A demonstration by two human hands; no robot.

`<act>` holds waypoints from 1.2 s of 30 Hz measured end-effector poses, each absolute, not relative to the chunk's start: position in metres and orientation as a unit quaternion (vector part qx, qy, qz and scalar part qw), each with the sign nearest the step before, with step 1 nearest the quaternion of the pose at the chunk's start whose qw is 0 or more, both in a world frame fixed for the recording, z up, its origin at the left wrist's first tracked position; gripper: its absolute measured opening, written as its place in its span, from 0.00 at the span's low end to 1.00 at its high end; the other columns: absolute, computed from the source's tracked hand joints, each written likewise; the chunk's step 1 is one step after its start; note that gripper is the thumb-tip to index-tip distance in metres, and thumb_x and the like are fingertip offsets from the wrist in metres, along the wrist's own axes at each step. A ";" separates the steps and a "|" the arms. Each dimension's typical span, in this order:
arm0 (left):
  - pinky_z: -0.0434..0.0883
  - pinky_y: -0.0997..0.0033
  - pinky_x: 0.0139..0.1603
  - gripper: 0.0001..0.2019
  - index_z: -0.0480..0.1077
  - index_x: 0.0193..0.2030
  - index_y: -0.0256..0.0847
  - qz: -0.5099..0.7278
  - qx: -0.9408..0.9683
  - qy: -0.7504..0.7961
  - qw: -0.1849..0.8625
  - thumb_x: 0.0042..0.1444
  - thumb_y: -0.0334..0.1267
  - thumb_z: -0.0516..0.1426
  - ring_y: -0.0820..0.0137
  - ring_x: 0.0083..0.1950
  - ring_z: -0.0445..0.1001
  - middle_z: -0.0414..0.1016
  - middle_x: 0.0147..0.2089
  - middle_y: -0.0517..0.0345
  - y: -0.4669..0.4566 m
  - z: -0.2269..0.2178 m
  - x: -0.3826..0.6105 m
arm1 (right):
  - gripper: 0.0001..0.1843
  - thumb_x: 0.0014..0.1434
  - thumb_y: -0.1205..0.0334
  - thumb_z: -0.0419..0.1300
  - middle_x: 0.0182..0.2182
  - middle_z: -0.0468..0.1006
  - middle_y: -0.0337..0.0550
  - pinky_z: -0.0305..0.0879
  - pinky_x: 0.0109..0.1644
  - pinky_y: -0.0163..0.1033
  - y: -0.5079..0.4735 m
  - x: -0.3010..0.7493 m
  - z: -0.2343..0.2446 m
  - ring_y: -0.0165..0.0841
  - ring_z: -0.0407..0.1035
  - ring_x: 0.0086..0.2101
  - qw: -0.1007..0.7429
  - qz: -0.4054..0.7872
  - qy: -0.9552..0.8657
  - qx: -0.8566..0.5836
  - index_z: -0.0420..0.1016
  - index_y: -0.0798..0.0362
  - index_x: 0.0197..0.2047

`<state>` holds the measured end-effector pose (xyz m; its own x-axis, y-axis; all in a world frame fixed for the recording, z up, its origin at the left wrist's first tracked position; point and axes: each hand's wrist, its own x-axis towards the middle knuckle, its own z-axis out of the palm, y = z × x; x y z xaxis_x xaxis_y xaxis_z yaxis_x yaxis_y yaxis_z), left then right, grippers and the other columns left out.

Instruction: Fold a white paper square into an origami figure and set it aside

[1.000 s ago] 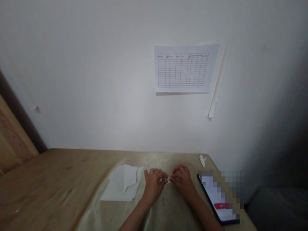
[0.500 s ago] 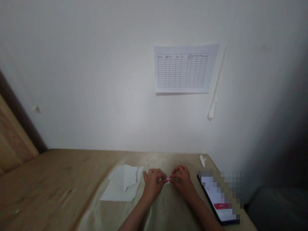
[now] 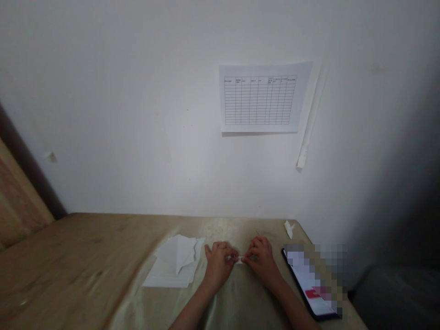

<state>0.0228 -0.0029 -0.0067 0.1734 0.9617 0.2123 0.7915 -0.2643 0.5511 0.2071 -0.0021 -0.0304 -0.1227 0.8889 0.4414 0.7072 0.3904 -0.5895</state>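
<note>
Up close: the left hand and the right hand each press thumb against fingertips, both clamped on one small white slip of paper. It spans the narrow gap between them, low over the tan glossy table cover and a little left of the black smartphone with a lit screen. Risk, as I judge it: the slip is so small and thin that two opposed pinches could tear it if the hands pull apart, or buckle it if they push together. A loosened pinch would drop it on the pale cover, where white is easy to lose. The right forearm lies near the smartphone's left edge, and a wide sweep could nudge it toward the table rim. Only a short white sliver of the slip shows; whether it is creased is too small to tell. Farther left of the smartphone, past the left hand, lies a loose stack of white paper sheets topped by a folded pointed piece. Just beyond the smartphone's far end sits a tiny white folded paper shape. High above it, a white printed grid sheet hangs on the wall.
</note>
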 end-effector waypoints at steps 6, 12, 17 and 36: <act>0.46 0.37 0.65 0.03 0.81 0.35 0.54 0.282 0.743 0.587 0.154 0.55 0.44 0.64 0.57 0.55 0.69 0.79 0.45 0.59 -0.002 -0.007 0.024 | 0.07 0.49 0.58 0.73 0.35 0.76 0.41 0.55 0.58 0.46 -0.001 0.207 -0.033 0.40 0.64 0.47 0.393 0.119 -0.728 -0.549 0.80 0.47 0.26; 0.49 0.41 0.65 0.02 0.81 0.34 0.54 0.287 0.742 0.587 0.153 0.53 0.43 0.66 0.57 0.56 0.67 0.77 0.48 0.58 -0.002 -0.003 0.023 | 0.09 0.53 0.56 0.70 0.34 0.76 0.41 0.53 0.59 0.48 -0.005 0.207 -0.028 0.40 0.64 0.46 0.399 0.106 -0.716 -0.564 0.79 0.47 0.25; 0.51 0.42 0.64 0.03 0.81 0.34 0.54 0.289 0.734 0.598 0.139 0.53 0.41 0.65 0.56 0.57 0.67 0.76 0.48 0.58 0.000 -0.003 0.022 | 0.04 0.54 0.63 0.68 0.36 0.77 0.40 0.48 0.62 0.51 -0.004 0.207 -0.026 0.39 0.65 0.47 0.370 0.104 -0.718 -0.581 0.81 0.45 0.28; 0.52 0.42 0.65 0.04 0.80 0.29 0.48 0.295 0.715 0.619 0.138 0.48 0.42 0.68 0.56 0.56 0.68 0.77 0.48 0.58 0.006 -0.002 0.017 | 0.12 0.58 0.60 0.65 0.44 0.78 0.44 0.57 0.59 0.48 0.002 0.218 -0.030 0.40 0.65 0.50 0.393 0.126 -0.736 -0.536 0.81 0.42 0.46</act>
<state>0.0168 0.0055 -0.0020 0.0610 0.9661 0.2510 0.8035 -0.1968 0.5619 0.2178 0.0017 -0.0297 -0.1163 0.8887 0.4435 0.6902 0.3934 -0.6073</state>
